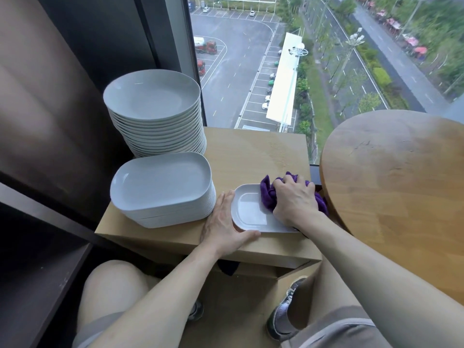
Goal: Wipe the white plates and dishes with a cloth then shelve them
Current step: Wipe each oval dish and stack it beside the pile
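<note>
A white rectangular dish (247,212) lies on the cardboard box (251,151) in front of me. My right hand (295,200) grips a bunched purple cloth (267,194) and presses it onto the right side of the dish. My left hand (223,224) lies against the dish's left edge with fingers straight and the thumb along the near rim. To the left stands a stack of white rectangular dishes (160,187). Behind it rises a tall stack of round white plates (153,104).
A round wooden table (394,177) stands at the right, close to my right arm. A dark shelf unit (37,259) runs along the left. A full-height window (276,59) is straight ahead. My knees and shoes show below the box.
</note>
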{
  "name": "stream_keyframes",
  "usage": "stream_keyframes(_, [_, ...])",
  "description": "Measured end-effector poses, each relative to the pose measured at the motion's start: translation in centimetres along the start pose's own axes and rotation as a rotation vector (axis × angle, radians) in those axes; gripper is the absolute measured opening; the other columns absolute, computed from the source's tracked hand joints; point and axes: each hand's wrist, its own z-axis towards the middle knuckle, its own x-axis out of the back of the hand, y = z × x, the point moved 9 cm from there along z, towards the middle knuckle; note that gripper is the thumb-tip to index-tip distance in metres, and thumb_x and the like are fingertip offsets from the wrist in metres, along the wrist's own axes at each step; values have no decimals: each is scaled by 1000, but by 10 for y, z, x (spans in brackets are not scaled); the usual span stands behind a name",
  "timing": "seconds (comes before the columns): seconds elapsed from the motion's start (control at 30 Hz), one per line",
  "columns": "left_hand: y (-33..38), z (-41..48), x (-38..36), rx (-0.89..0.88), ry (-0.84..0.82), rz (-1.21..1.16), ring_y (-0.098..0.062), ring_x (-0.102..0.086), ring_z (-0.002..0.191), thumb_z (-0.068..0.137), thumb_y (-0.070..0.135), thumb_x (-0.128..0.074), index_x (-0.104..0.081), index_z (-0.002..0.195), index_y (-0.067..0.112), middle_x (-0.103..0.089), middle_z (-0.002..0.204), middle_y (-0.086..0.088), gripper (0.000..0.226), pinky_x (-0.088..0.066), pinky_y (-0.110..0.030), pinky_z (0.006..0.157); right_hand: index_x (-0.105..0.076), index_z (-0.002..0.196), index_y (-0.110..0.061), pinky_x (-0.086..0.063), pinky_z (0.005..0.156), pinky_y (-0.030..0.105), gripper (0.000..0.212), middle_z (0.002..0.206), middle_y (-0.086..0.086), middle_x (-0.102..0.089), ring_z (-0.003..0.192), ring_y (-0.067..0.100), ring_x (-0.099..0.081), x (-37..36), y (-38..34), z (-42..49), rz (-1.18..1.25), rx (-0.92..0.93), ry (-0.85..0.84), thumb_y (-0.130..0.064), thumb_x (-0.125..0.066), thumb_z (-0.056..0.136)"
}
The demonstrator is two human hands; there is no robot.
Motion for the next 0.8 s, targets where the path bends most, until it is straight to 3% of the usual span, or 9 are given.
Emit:
stream_keyframes(0.23, [3, 2, 1, -20, 43, -28, -2, 3, 158, 67, 76, -78, -6, 166, 29, -8, 173, 13, 131, -6, -21, 123, -50, 122, -20, -35, 98, 52, 42, 127, 8, -52, 121, 36, -43, 0, -56, 4, 1, 141, 37, -34, -61, 84])
stream_keyframes(0.33, [1, 2, 3, 39, 47, -46, -5, -10, 158, 58, 82, -76, -9, 165, 33, -15, 172, 13, 135, -19, -33, 129, -54, 117, -19, -35, 101, 52, 37, 125, 5, -56, 123, 36, -43, 2, -92, -2, 42, 281, 34, -35, -61, 85])
stream_keyframes(0.4, [0, 2, 4, 71, 53, -65, -8, -27, 154, 52, 84, -76, -15, 161, 37, -28, 166, 14, 134, -34, -38, 122, -56, 112, -18, -35, 102, 49, 28, 121, 2, -58, 122, 34, -42, 7, -96, -5, 113, 305, 20, -28, -59, 86])
stream_keyframes(0.47, [2, 2, 5, 76, 44, -58, -11, -34, 150, 51, 82, -77, -20, 158, 37, -35, 161, 12, 130, -40, -41, 118, -59, 107, -20, -34, 98, 43, 24, 115, -4, -59, 120, 29, -41, 9, -92, -8, 158, 340, -17, -19, -60, 83])
stream_keyframes(0.53, [5, 0, 6, 52, 32, -72, -11, -28, 153, 58, 72, -79, -23, 157, 39, -31, 164, 10, 118, -36, -40, 121, -62, 104, -22, -33, 91, 40, 26, 111, -9, -60, 117, 25, -40, 8, -92, -14, 152, 421, -46, -14, -63, 79])
stream_keyframes(0.63, [3, -1, 3, 37, 8, -63, -1, 1, 158, 69, 61, -76, -11, 164, 35, -9, 173, 11, 118, -14, -28, 128, -61, 101, -24, -34, 90, 41, 23, 101, -10, -52, 112, 23, -39, 4, -94, -28, 86, 520, -71, -14, -61, 81])
stream_keyframes(0.8, [1, -1, 1, 58, 2, -70, 0, 3, 158, 67, 71, -79, -6, 166, 34, -3, 173, 15, 129, -10, -26, 126, -60, 110, -24, -34, 95, 42, 22, 117, -6, -58, 115, 25, -40, -1, -71, -36, -9, 497, -63, -23, -63, 89])
